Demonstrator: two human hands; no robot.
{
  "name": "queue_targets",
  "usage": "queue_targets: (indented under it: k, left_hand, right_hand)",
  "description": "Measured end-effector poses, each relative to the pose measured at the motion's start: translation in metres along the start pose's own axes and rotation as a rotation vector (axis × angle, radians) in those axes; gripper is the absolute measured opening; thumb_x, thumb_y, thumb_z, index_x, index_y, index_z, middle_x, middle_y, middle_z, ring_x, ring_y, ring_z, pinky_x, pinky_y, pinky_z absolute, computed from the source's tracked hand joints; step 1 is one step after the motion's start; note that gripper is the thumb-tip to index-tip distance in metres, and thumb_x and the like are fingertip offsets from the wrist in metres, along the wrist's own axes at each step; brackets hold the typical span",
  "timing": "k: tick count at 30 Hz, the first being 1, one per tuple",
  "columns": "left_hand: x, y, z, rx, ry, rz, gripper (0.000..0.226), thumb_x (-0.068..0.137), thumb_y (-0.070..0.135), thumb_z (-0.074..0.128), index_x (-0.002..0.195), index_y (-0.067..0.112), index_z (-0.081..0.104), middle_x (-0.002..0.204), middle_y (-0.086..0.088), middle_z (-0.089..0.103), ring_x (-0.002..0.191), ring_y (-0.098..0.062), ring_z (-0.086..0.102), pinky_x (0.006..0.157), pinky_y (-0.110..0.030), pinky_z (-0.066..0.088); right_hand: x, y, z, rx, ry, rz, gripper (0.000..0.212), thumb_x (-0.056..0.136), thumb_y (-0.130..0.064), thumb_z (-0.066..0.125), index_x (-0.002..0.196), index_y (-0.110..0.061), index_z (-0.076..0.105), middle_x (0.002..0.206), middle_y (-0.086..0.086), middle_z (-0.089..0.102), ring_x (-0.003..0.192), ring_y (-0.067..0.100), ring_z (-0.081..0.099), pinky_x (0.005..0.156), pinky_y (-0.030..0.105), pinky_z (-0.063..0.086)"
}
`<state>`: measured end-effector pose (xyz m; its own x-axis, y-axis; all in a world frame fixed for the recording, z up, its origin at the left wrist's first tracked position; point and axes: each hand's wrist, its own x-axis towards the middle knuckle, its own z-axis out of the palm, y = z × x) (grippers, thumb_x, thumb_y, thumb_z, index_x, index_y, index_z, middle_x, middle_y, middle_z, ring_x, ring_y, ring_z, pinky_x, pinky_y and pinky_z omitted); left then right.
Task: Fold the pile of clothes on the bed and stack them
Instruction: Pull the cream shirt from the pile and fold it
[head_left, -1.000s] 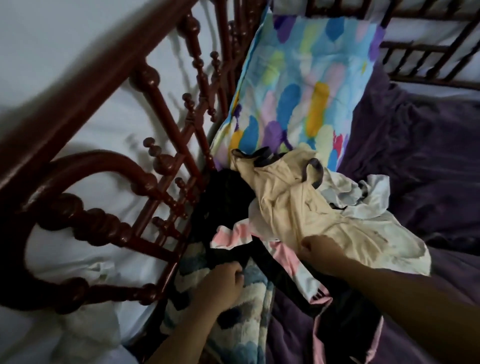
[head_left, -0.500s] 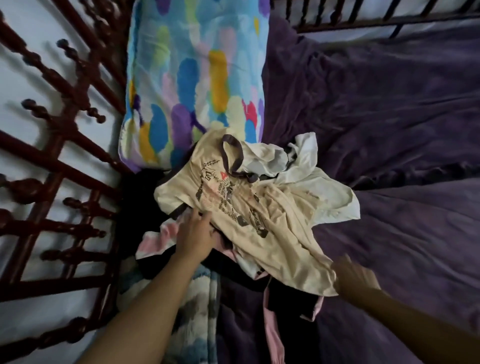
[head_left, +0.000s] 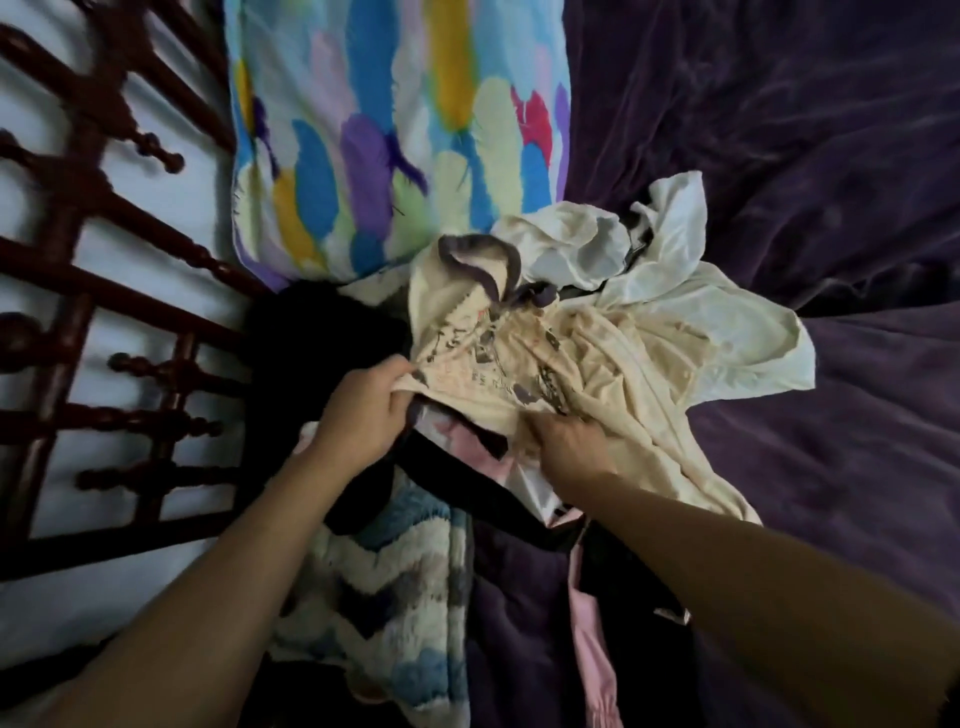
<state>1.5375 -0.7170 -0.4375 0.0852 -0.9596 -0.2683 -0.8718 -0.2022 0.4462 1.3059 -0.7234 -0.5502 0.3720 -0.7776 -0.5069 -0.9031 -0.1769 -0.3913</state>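
- Purple bed cover (head_left: 779, 156); clothes pile (head_left: 457, 483) lies under and just beyond both hands.
- left hand (head_left: 363, 410) and right hand (head_left: 566, 449) each pinch cream tee (head_left: 613, 374) atop it.
- Tee looks light, limp; grab shoulder seams.

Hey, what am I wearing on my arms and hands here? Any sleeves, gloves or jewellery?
Nothing that shows. The left hand and right hand are bare, with no gloves, rings or watch visible. The left forearm and right forearm are bare too, with no sleeve or cuff in view.
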Motion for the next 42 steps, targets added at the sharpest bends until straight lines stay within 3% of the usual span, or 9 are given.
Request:
queue_targets:
  k: [6, 11, 15, 20, 25, 28, 34, 38, 42]
  left_hand:
    - [-0.036, 0.046, -0.056, -0.126, 0.014, 0.004, 0.008, 0.092, 0.016, 0.059, 0.084, 0.016, 0.060, 0.073, 0.004, 0.063, 0.070, -0.010, 0.060, 0.063, -0.031, 0.043]
    - [-0.061, 0.124, -0.121, -0.349, -0.087, -0.038, 0.019, 0.095, 0.019, 0.055, 0.078, 0.017, 0.063, 0.058, 0.011, 0.057, 0.053, 0.004, 0.048, 0.054, -0.019, 0.037]
    - [-0.091, 0.165, -0.189, -0.255, -0.121, 0.019, 0.019, 0.090, 0.031, 0.063, 0.086, 0.013, 0.064, 0.061, 0.009, 0.055, 0.055, -0.002, 0.050, 0.054, -0.025, 0.037]
    - [-0.134, 0.186, -0.238, 0.544, -0.066, 0.186, 0.066, 0.072, 0.048, 0.071, 0.129, 0.036, 0.040, 0.112, 0.006, 0.063, 0.098, -0.018, 0.060, 0.069, -0.032, 0.045]
    - [-0.175, 0.203, -0.263, 0.251, 0.152, 0.394, 0.031, 0.080, 0.022, 0.064, 0.107, 0.033, 0.052, 0.102, 0.007, 0.063, 0.087, -0.018, 0.063, 0.067, -0.031, 0.046]
    - [-0.193, 0.220, -0.288, -0.100, 0.198, 0.434, 0.014, 0.087, 0.007, 0.061, 0.090, 0.021, 0.063, 0.073, -0.002, 0.064, 0.058, -0.012, 0.060, 0.058, -0.028, 0.047]
    - [-0.210, 0.262, -0.307, -0.192, 0.203, 0.536, 0.028, 0.098, 0.026, 0.051, 0.081, 0.007, 0.063, 0.062, -0.001, 0.054, 0.057, -0.010, 0.049, 0.060, -0.034, 0.039]
    - [-0.221, 0.290, -0.316, -0.135, 0.182, 0.628, 0.025, 0.084, 0.043, 0.067, 0.079, 0.019, 0.064, 0.068, 0.013, 0.055, 0.064, -0.002, 0.050, 0.068, -0.031, 0.044]
    - [-0.229, 0.306, -0.321, 0.381, 0.273, 0.596, 0.021, 0.073, 0.036, 0.068, 0.064, 0.029, 0.051, 0.071, 0.010, 0.055, 0.070, -0.011, 0.055, 0.061, -0.029, 0.043]
  right_hand:
    - [-0.042, 0.033, -0.078, 0.231, 0.118, 0.002, 0.021, 0.087, -0.029, 0.058, 0.101, -0.016, 0.067, 0.099, 0.002, 0.068, 0.095, 0.026, 0.063, 0.076, 0.032, 0.046]
    - [-0.094, -0.038, -0.124, 0.326, 0.206, -0.267, 0.068, 0.070, -0.064, 0.064, 0.125, -0.025, 0.052, 0.118, -0.006, 0.053, 0.106, 0.013, 0.050, 0.083, 0.031, 0.043]
    - [-0.123, -0.069, -0.172, 0.655, 0.372, -0.166, 0.018, 0.076, -0.020, 0.069, 0.093, -0.022, 0.067, 0.090, 0.000, 0.068, 0.085, 0.021, 0.062, 0.067, 0.031, 0.044]
    - [-0.178, -0.062, -0.265, 0.989, 0.302, -0.121, 0.034, 0.082, 0.011, 0.050, 0.089, -0.017, 0.068, 0.078, 0.007, 0.069, 0.058, 0.005, 0.063, 0.051, 0.018, 0.050]
    - [-0.265, -0.063, -0.329, 0.687, 0.390, -0.327, 0.024, 0.085, -0.023, 0.070, 0.107, -0.032, 0.066, 0.098, -0.014, 0.068, 0.093, 0.006, 0.062, 0.077, 0.017, 0.049]
    - [-0.311, -0.068, -0.345, -0.025, 0.610, -0.240, 0.068, 0.069, -0.066, 0.067, 0.129, -0.048, 0.041, 0.105, -0.022, 0.062, 0.091, 0.004, 0.059, 0.072, 0.030, 0.044]
    - [-0.371, -0.059, -0.362, -0.098, 0.997, -0.314, 0.039, 0.074, -0.015, 0.069, 0.111, -0.023, 0.063, 0.099, -0.001, 0.064, 0.090, 0.028, 0.064, 0.068, 0.035, 0.047]
    - [-0.407, -0.037, -0.391, 0.083, 1.039, -0.243, 0.032, 0.078, -0.002, 0.060, 0.097, -0.024, 0.075, 0.089, -0.012, 0.072, 0.085, 0.008, 0.064, 0.069, 0.022, 0.041]
    - [-0.441, -0.015, -0.430, 0.321, 1.124, -0.145, 0.040, 0.083, 0.001, 0.047, 0.077, -0.033, 0.067, 0.075, -0.022, 0.065, 0.074, -0.006, 0.060, 0.060, 0.011, 0.043]
